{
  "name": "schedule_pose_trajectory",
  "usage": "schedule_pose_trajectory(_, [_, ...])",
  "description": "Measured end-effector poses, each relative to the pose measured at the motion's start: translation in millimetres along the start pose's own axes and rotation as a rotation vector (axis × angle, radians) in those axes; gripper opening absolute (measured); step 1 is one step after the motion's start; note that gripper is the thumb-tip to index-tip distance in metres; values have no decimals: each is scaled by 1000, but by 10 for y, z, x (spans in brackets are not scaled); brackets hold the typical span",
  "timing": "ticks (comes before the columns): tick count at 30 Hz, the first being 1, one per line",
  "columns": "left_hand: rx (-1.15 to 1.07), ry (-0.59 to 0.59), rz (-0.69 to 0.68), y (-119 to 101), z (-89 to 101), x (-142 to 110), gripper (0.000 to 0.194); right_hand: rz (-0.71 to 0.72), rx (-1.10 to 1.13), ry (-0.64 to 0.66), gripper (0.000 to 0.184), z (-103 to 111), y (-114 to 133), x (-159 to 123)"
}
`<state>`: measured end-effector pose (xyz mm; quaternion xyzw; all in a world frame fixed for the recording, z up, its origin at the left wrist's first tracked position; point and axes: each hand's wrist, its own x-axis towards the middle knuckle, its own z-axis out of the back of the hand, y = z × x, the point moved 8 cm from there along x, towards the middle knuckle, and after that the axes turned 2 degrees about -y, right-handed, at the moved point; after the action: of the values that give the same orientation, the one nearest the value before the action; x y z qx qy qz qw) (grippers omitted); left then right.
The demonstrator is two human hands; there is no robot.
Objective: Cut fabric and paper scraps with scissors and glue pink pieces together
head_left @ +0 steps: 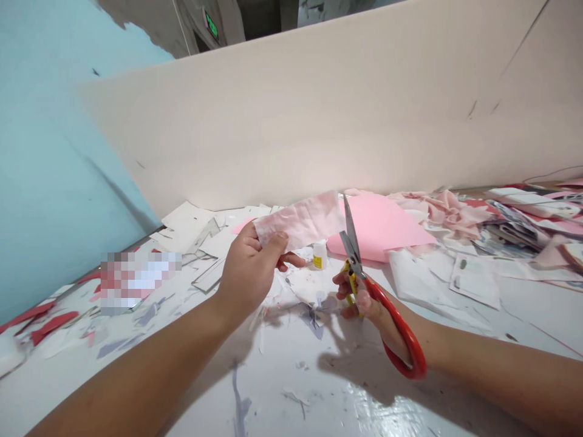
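My left hand [248, 264] pinches the left end of a pale pink, slightly wrinkled strip [305, 218]; whether it is cloth or paper I cannot tell. The strip is held raised above the table, its free end toward the right. My right hand [364, 303] grips red-handled scissors [382, 294], blades pointing up and parted, close to the strip's right end. Something yellow [351, 282] shows among the right fingers, partly hidden. Behind the hands stands a small white bottle with a yellow label [318, 258]. A bright pink sheet [387, 227] lies beyond the scissors.
The white table [273, 388] is strewn with scraps. White card pieces [186, 224] lie at the back left, red scraps [54, 328] at the far left. Crumpled pink material [449, 209] and piled pieces [514, 233] sit at the right. A pale partition [319, 115] rises behind.
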<state>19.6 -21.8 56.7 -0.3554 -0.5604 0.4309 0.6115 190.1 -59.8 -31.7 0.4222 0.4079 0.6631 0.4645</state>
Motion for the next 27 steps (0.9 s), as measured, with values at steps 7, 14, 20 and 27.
schedule_pose_trajectory(7, [5, 18, 16, 13, -9, -8, 16, -19, 9, -12, 51, 8, 31, 17])
schedule_pose_trajectory(14, [4, 18, 26, 35, -8, 4, 15, 9, 19, -15, 50, 5, 89, 21])
schedule_pose_trajectory(20, [1, 24, 30, 35, -10, 1, 15, 50, 5, -45, 46, 25, 95, 37])
schedule_pose_trajectory(27, [22, 33, 19, 28, -13, 10, 16, -8, 73, -35, 46, 0, 98, 39])
